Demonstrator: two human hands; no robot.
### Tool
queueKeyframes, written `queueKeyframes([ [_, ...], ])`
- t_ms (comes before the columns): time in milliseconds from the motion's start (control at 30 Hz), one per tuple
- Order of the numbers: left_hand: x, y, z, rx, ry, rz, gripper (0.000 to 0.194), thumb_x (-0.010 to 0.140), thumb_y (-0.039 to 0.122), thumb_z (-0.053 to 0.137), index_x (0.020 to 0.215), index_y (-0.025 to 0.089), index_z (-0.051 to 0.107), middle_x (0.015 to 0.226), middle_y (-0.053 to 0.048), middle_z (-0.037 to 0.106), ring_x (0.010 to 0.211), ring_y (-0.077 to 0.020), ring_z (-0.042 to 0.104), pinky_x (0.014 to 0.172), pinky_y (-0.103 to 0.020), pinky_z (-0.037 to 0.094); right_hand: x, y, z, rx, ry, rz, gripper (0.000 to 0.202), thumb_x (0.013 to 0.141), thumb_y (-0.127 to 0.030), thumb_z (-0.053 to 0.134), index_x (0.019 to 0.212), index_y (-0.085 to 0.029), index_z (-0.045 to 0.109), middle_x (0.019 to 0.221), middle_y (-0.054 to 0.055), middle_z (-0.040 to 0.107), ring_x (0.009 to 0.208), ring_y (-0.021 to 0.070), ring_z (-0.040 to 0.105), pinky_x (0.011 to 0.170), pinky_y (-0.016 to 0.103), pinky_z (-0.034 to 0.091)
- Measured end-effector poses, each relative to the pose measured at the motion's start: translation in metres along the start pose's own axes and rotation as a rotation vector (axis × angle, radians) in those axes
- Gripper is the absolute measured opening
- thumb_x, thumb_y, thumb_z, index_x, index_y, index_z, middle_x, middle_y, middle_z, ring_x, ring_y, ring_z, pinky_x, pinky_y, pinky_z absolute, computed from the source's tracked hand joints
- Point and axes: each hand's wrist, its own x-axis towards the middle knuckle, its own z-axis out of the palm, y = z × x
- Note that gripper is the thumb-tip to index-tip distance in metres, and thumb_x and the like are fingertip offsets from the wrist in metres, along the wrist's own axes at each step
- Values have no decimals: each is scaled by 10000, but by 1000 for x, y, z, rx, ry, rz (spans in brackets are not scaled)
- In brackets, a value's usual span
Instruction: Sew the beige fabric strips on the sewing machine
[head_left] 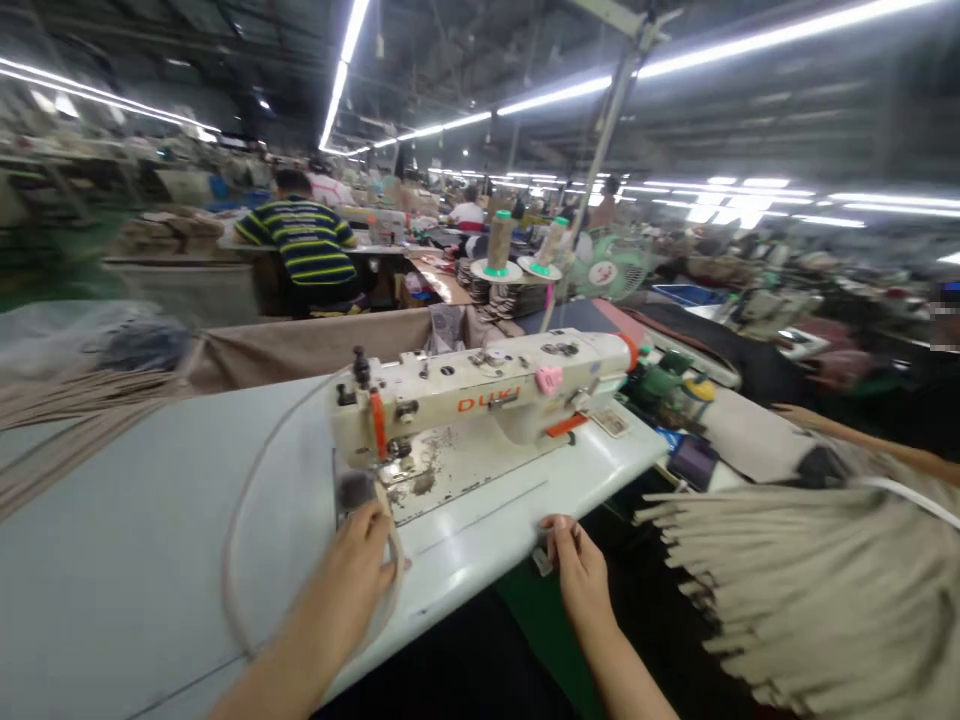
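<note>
We take the sewing machine [480, 395] as landmark; it stands on a white surface [135, 520].

Left hand [360, 570]: lies on the surface just in front of the machine's needle end, fingers curled together around a thin pale strip [236, 520]. The strip loops out from the hand across the surface, away from the machine's needle end, and curves back up to that end. Blur hides the exact contact under the fingers, but the hand appears closed on the strip.

Right hand [577, 570]: at the surface's front edge, in front of the machine's middle. Thumb and fingertips are pinched together at that edge; we cannot tell whether anything is held between them.

A stack of beige strips [795, 590] fans out beside the right hand, well off the machine's wheel end. A second bundle of strips [52, 420] lies far off the needle end, blurred.

Behind the machine: two thread cones [499, 245] on stands, a small fan [611, 270] beside them, and a person in a striped shirt [304, 240] seated with their back to us. A green object and a yellow cap [701, 388] sit just past the wheel end.
</note>
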Motion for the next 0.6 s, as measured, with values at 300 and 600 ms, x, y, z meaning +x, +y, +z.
queueKeyframes([
  [300, -6, -42, 46, 70, 86, 223, 355, 1007, 352, 398, 1196, 154, 624, 1317, -203, 637, 1263, -328, 617, 1098, -482, 514, 32, 48, -138, -403, 441, 220, 551, 928, -664, 439, 912, -186, 714, 766, 52, 702, 757, 230, 648, 753, 373, 503],
  [600, 5, -61, 78, -53, 135, 115, 379, 765, 416, 479, 1013, 362, 760, 955, -62, 770, 1021, -382, 721, 929, -548, 610, 44, 49, -244, -726, 733, 596, 383, 976, -444, 622, 1249, -175, 629, 1301, 107, 658, 1199, 265, 623, 1039, 515, 501],
])
